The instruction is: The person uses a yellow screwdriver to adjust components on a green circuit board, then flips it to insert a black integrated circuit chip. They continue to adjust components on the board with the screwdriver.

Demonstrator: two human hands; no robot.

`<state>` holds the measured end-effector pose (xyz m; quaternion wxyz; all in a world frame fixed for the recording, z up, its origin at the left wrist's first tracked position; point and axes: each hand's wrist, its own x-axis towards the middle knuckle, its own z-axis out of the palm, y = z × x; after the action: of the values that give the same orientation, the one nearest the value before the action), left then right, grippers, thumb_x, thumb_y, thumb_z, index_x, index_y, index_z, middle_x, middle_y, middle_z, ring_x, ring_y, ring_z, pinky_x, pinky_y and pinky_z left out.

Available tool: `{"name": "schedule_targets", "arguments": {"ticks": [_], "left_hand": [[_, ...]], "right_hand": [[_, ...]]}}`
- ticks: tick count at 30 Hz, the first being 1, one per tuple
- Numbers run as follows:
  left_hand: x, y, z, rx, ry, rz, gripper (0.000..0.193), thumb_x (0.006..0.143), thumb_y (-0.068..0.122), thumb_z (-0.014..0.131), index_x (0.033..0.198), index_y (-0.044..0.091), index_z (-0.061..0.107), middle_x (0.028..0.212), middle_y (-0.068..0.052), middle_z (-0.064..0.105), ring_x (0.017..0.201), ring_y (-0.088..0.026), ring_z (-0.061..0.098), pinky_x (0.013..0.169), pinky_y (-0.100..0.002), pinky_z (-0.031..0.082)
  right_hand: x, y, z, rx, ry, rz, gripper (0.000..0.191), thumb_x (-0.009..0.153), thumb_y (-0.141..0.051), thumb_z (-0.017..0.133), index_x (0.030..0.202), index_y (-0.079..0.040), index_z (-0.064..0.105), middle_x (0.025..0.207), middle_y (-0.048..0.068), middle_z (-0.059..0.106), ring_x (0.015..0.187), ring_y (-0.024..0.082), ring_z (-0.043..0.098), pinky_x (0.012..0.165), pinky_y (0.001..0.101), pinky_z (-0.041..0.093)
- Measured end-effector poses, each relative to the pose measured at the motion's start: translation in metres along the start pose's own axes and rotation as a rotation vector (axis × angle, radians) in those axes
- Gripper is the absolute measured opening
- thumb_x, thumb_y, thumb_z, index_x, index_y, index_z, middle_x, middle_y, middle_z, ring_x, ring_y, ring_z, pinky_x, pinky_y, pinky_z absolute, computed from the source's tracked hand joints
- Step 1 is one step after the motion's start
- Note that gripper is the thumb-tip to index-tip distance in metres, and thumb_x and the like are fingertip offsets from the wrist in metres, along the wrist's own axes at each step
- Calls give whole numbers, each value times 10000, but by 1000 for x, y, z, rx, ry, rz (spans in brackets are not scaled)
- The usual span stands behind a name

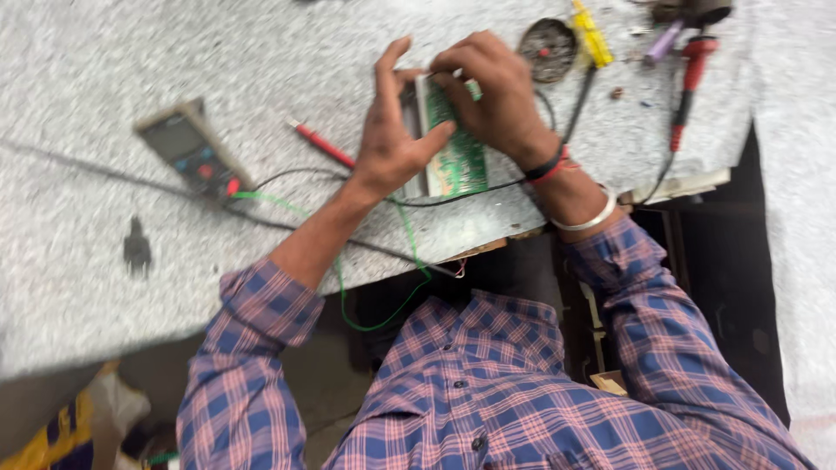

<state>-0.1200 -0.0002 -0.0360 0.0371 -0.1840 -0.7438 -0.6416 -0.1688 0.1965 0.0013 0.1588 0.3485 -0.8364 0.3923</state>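
A speckled grey stone bench (104, 287) fills most of the view, its front edge running on a slant, with a dark gap below it where the person sits in a blue and pink checked shirt. To the right a second pale speckled surface (797, 218) stands across a dark opening. One green circuit board (453, 144) lies on the bench near its front edge, and both hands are on it: the left hand (392, 144) grips its left edge with the thumb pressed across the face and the index finger raised, while the right hand (492, 96) curls over the top end, fingers closed around it. One grey multimeter (193, 150) lies well to the left, with one red probe (324, 144) between it and the left hand. One green wire (396, 305) loops off the bench edge, and black leads trail beside it. Behind the right hand sit one round dark tin (547, 48), one yellow clip-like tool (592, 35) and one red-handled soldering iron (688, 87). The right wrist carries one metal bangle (585, 222) and red and black threads.
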Motion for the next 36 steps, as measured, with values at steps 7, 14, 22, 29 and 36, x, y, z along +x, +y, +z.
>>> {"name": "schedule_targets", "arguments": {"ticks": [7, 14, 22, 29, 36], "left_hand": [[10, 16, 1, 177, 94, -39, 609, 826, 116, 856, 1343, 55, 539, 1156, -116, 650, 1029, -218, 658, 922, -348, 549], [12, 20, 1, 184, 92, -25, 557, 830, 125, 843, 1304, 35, 564, 1136, -128, 663, 1024, -231, 666, 915, -357, 544], [14, 20, 0, 161, 44, -62, 613, 823, 177, 845, 1334, 19, 545, 1174, -149, 673, 1074, -246, 683, 944, -357, 546], [15, 22, 0, 168, 29, -97, 618, 816, 207, 848, 1330, 37, 551, 1160, -137, 680, 1062, -246, 695, 929, -370, 563], [15, 23, 0, 221, 15, -131, 622, 796, 231, 854, 1314, 50, 561, 1138, -129, 682, 1045, -251, 696, 923, -380, 559]], "right_hand": [[6, -7, -4, -45, 11, -65, 178, 913, -68, 760, 1081, -91, 706, 1037, 79, 682, 967, 296, 663, 812, 403, 555], [6, -10, -2, -92, 40, -77, 116, 938, -135, 754, 1034, -92, 705, 976, 61, 682, 912, 272, 664, 781, 384, 560], [7, -10, 1, -71, 74, -41, 97, 929, -165, 765, 976, -96, 715, 922, 56, 677, 858, 254, 661, 735, 381, 548], [7, -11, 3, -132, 86, -25, 171, 935, -235, 779, 918, -88, 692, 853, 59, 639, 794, 255, 653, 678, 390, 530], [8, -15, 3, -172, 30, 9, 243, 988, -248, 713, 900, -58, 590, 873, 103, 577, 782, 299, 639, 656, 417, 512]]}}
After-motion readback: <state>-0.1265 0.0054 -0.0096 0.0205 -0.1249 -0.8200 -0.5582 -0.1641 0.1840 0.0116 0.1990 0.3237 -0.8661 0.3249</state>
